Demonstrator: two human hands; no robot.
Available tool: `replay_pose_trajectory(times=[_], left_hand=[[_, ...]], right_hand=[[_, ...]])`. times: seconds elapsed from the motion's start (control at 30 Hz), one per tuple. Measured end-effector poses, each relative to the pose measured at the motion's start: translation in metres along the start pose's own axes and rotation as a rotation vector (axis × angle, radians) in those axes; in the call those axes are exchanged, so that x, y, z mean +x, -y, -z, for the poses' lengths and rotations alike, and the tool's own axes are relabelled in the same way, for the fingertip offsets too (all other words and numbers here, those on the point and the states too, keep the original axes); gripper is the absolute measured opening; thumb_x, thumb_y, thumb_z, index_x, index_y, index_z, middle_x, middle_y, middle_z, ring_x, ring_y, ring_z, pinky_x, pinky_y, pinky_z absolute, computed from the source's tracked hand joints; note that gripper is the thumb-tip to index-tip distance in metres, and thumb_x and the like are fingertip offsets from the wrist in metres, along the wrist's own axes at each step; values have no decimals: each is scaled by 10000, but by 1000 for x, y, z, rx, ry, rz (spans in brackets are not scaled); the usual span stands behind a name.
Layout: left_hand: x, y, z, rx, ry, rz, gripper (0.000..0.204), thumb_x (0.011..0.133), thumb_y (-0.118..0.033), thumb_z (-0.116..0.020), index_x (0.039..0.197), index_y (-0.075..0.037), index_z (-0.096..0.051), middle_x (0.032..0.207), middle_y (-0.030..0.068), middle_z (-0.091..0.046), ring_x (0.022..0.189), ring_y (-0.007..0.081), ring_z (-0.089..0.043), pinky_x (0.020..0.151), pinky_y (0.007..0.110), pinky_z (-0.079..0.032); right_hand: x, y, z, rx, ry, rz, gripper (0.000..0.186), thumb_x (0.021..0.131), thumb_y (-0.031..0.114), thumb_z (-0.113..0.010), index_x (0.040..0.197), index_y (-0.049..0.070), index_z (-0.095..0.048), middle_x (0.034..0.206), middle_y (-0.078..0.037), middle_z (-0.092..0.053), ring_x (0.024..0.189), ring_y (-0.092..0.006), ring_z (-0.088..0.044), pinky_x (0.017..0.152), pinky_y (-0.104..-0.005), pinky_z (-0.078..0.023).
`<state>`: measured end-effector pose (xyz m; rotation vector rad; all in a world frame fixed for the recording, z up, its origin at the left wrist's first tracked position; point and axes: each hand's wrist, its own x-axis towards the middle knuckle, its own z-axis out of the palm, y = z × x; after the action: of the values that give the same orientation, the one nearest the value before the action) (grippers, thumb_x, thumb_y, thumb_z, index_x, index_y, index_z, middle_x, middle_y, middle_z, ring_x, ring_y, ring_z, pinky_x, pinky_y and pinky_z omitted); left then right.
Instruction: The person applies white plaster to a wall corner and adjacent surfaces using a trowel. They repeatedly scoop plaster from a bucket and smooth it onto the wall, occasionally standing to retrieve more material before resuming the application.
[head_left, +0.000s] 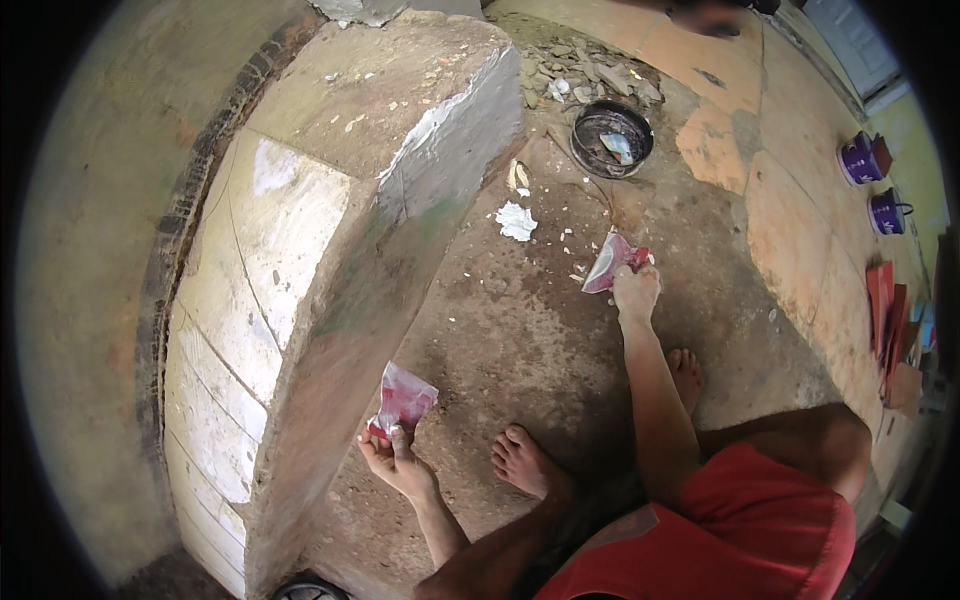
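Note:
My left hand (400,468) pinches a putty scraper (407,397) by its red lower end. Its broad, whitish-smeared pink blade points up beside the face of the low wall (345,300). Farther off to the right, my right hand (637,293) is closed round a second putty scraper (605,265), similar in colour, held above the floor with its pale blade edge to the left. Both blades look coated with a white residue. Beyond the right hand stands a round black basin (612,140) with a bluish-white piece inside.
A crumpled white scrap (516,221) and small chips lie on the bare floor (520,320). Rubble (580,75) is heaped behind the basin. Purple buckets (863,158) and red boards (881,305) stand at the right. My bare feet (527,460) are between the hands.

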<state>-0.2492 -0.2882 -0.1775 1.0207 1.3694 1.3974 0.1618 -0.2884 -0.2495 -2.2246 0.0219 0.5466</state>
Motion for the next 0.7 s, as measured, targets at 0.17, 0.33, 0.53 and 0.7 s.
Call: replay_pose_trajectory(times=[0.17, 0.33, 0.53, 0.7], left_hand=[[9, 0, -14, 25, 25, 295, 324, 987, 54, -583, 1291, -43, -528, 928, 32, -697, 710, 99, -628, 615, 255, -502], [27, -6, -60, 52, 165, 506, 319, 974, 64, -574, 1277, -37, -559, 887, 7, -697, 590, 49, -539, 505, 220, -398], [19, 0, -77, 2, 168, 521, 310, 969, 71, -574, 1265, -17, -562, 999, 52, -729, 722, 62, -627, 592, 215, -473], [9, 10, -66, 31, 189, 563, 293, 965, 74, -573, 1241, -22, -569, 977, 41, -708, 731, 65, -618, 602, 224, -476]], right_hand=[[-3, 44, 19, -370, 17, 435, 363, 861, 309, -651, 1022, -12, -704, 1032, -322, -702, 940, -499, -687, 872, -533, -548], [62, 78, -51, -698, 589, 691, 227, 890, 232, -598, 953, 100, -771, 1070, -257, -722, 1045, -439, -701, 909, -513, -568], [104, 93, -84, -1027, 549, 1130, 255, 914, 251, -567, 934, 107, -777, 1095, -264, -714, 1076, -425, -699, 921, -509, -567], [107, 85, -79, -565, 730, 689, 259, 815, 286, -680, 801, 27, -664, 705, -116, -600, 646, -240, -625, 569, -395, -491]])
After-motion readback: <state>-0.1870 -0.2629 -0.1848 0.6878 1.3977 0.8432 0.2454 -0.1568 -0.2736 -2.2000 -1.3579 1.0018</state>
